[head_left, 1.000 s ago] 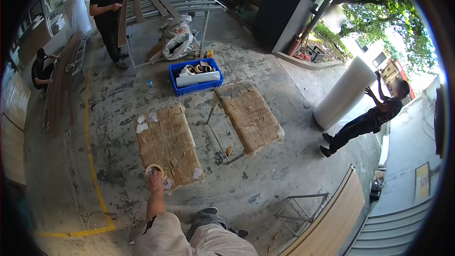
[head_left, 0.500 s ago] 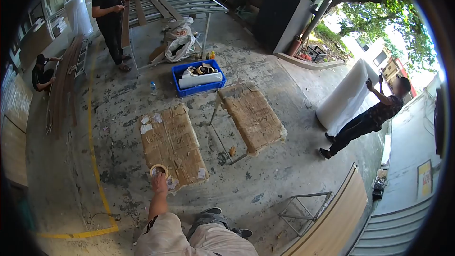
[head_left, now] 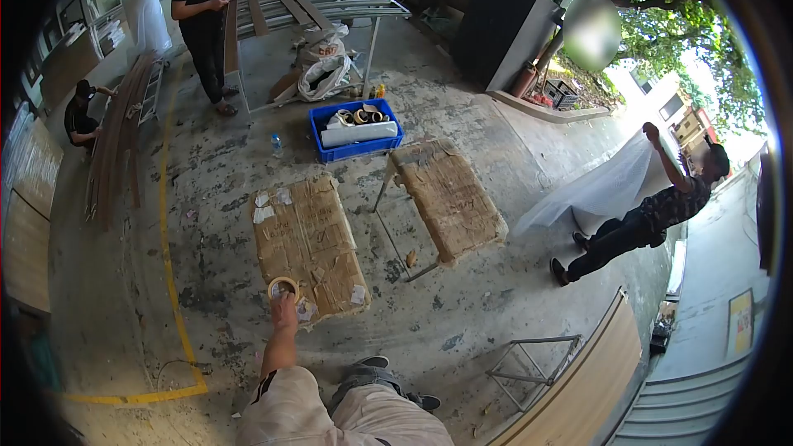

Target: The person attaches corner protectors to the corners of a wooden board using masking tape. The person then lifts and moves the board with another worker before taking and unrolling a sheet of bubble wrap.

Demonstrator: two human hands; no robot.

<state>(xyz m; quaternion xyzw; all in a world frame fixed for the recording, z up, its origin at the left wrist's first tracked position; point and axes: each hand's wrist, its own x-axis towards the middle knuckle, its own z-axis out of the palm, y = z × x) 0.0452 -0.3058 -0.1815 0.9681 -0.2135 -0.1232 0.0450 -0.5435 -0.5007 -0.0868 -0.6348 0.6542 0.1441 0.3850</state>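
Note:
My left hand (head_left: 284,310) reaches forward with its fingers closed on the near edge of a roll of tape (head_left: 283,279). The roll is a pale tan ring, held over the near left corner of a cardboard-covered bench top (head_left: 310,239). Whether it touches the cardboard I cannot tell. Handwriting and torn white labels show on that worn cardboard. To its right is a second cardboard-covered bench (head_left: 450,202) with a metal frame. My right hand is out of view.
Beyond the benches, a blue crate (head_left: 355,151) holds tape rolls and a white roll. On the right a person (head_left: 652,211) handles bubble wrap (head_left: 599,177). Two other people work at left, near long brown strips (head_left: 116,149). A wooden panel (head_left: 578,372) leans near a metal frame (head_left: 533,372).
The person on the right has raised an arm and pulled a sheet of bubble wrap out from the roll. My left hand keeps hold of the tape; the view has shifted slightly.

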